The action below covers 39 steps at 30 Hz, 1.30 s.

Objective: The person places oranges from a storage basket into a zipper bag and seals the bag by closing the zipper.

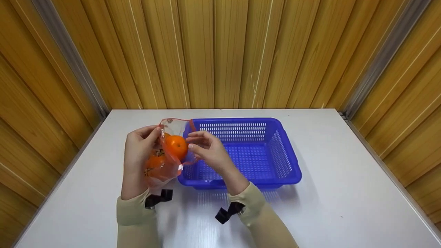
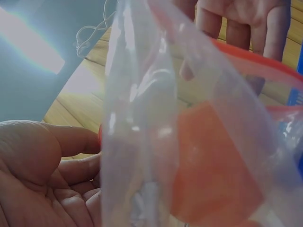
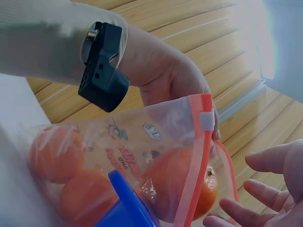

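Note:
My left hand point(image 1: 135, 155) pinches the red-edged rim of a clear zip bag point(image 3: 137, 111) between thumb and fingers. Inside the bag are several oranges, and its mouth gapes toward the right. One orange point(image 1: 176, 147) sits right at this opening, partly out past the rim in the right wrist view. Close beside it is my right hand point(image 1: 214, 151), its fingers loosely spread around nothing. A white slider point(image 3: 207, 121) shows on the bag's red zip strip. The left wrist view sees the orange only blurred through the plastic.
A blue perforated plastic basket point(image 1: 241, 120) stands on the white table point(image 1: 337, 193) to the right. Its left rim lies behind the bag's mouth. Wood-look panels point(image 1: 227, 51) enclose the table at the back and sides.

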Tool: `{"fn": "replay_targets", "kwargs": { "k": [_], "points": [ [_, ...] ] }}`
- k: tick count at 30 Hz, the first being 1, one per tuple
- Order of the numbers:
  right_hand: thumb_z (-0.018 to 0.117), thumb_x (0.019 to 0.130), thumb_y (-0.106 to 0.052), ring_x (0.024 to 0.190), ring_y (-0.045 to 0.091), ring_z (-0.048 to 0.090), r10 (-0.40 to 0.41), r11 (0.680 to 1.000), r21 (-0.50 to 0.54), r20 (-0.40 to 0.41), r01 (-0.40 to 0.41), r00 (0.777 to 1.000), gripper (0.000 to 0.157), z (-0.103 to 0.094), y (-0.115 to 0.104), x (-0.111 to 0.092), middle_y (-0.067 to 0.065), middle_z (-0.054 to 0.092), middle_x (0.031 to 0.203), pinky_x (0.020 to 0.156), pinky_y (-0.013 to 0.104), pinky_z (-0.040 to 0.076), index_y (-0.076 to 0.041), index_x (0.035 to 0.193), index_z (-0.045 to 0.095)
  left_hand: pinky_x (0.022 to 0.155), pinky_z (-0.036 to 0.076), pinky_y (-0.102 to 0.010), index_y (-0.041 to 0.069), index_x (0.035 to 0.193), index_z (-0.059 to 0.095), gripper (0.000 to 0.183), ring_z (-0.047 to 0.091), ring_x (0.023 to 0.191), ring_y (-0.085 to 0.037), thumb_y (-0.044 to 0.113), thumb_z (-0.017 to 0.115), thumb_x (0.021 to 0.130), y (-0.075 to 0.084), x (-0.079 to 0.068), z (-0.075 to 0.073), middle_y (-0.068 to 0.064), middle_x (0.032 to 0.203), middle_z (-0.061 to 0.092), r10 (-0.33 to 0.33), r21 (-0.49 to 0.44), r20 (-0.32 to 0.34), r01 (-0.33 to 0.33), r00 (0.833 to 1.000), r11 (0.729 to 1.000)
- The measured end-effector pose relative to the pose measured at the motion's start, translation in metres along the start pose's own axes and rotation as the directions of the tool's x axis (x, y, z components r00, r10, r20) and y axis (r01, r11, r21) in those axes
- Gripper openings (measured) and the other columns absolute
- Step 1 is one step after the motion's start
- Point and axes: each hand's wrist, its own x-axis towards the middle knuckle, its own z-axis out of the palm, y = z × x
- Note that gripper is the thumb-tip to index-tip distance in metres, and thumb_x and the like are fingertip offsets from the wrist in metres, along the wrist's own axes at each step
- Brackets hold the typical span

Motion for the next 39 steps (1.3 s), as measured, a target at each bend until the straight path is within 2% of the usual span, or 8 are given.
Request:
{"fn": "replay_targets", "kwargs": {
  "k": [5,10,15,19,26,32,35,39],
  "points": [
    [0.064,0.101,-0.009,0.107,0.024,0.071,-0.03,0.999,0.025,-0.043,0.031,0.999,0.021,-0.002,-0.003,-0.005,0.017,0.072,0.119,0.085,0.036,0.064,0.001,0.12,0.065,0.074,0.06,-0.016,0.003,0.129,0.07,0.038,0.064,0.08,-0.011,0.029,0.062,0.104,0.0,0.0,0.001,-0.003,0.097,0.068,0.012,-0.016,-0.008,-0.012,1.0,1.0],
    [0.066,0.101,-0.019,0.084,0.02,0.069,0.089,0.985,-0.151,0.026,-0.085,0.996,0.016,-0.002,-0.008,-0.015,0.01,0.075,0.098,0.07,0.029,0.061,-0.005,0.106,0.069,0.07,0.06,-0.016,0.001,0.128,0.07,0.037,0.065,0.075,-0.009,0.028,0.063,0.103,-0.001,0.0,0.003,-0.003,0.093,0.068,0.034,-0.015,-0.012,-0.034,0.999,0.999],
    [0.064,0.102,-0.041,0.068,0.021,0.068,0.228,0.909,-0.379,0.1,-0.174,0.969,0.038,0.009,-0.011,-0.023,0.008,0.076,0.082,0.067,0.034,0.062,-0.006,0.092,0.074,0.068,0.059,-0.015,-0.001,0.125,0.072,0.037,0.064,0.071,-0.007,0.027,0.062,0.103,-0.001,0.0,0.006,-0.004,0.09,0.069,0.066,0.01,-0.025,-0.065,0.998,0.998],
    [0.061,0.101,-0.05,0.066,0.027,0.07,0.28,0.879,-0.421,0.075,-0.224,0.957,0.047,0.021,-0.007,-0.025,0.007,0.077,0.077,0.06,0.029,0.058,-0.007,0.087,0.076,0.067,0.06,-0.016,-0.002,0.124,0.072,0.037,0.065,0.07,-0.007,0.027,0.063,0.103,-0.001,0.002,0.01,-0.005,0.089,0.069,0.082,0.01,-0.018,-0.081,0.996,0.997],
    [0.067,0.1,-0.029,0.054,0.013,0.058,0.237,0.918,-0.344,0.072,-0.199,0.969,0.032,0.03,-0.002,-0.026,0.004,0.074,0.071,0.051,0.022,0.049,-0.008,0.078,0.075,0.069,0.06,-0.017,-0.001,0.126,0.07,0.04,0.064,0.072,-0.012,0.031,0.062,0.104,0.001,0.001,0.012,-0.005,0.087,0.067,0.043,0.017,0.045,-0.043,0.998,0.999],
    [0.067,0.1,-0.024,0.052,0.008,0.05,0.206,0.916,-0.371,0.12,-0.149,0.971,0.032,0.034,-0.003,-0.03,-0.001,0.068,0.065,0.048,0.018,0.042,-0.01,0.07,0.068,0.07,0.063,-0.022,-0.001,0.134,0.064,0.043,0.068,0.073,-0.012,0.032,0.056,0.107,0.007,0.004,0.003,-0.008,0.091,0.067,0.019,0.085,0.087,-0.027,0.996,0.996],
    [0.068,0.099,-0.022,0.054,0.008,0.051,0.199,0.915,-0.381,0.134,-0.135,0.971,0.032,0.035,-0.003,-0.031,-0.001,0.065,0.065,0.049,0.018,0.042,-0.011,0.068,0.066,0.081,0.064,-0.03,-0.002,0.142,0.057,0.049,0.071,0.092,-0.022,0.033,0.053,0.108,0.02,0.01,-0.007,-0.018,0.109,0.068,0.014,0.255,0.157,-0.054,0.988,0.965],
    [0.068,0.097,-0.02,0.055,0.008,0.053,0.187,0.916,-0.384,0.152,-0.116,0.971,0.032,0.036,-0.003,-0.032,0.0,0.068,0.066,0.051,0.019,0.046,-0.009,0.068,0.066,0.104,0.056,-0.053,-0.006,0.147,0.048,0.059,0.062,0.123,-0.043,0.037,0.051,0.108,0.044,0.019,-0.016,-0.031,0.138,0.059,-0.026,0.533,0.327,-0.162,0.945,0.83]
  ]
}}
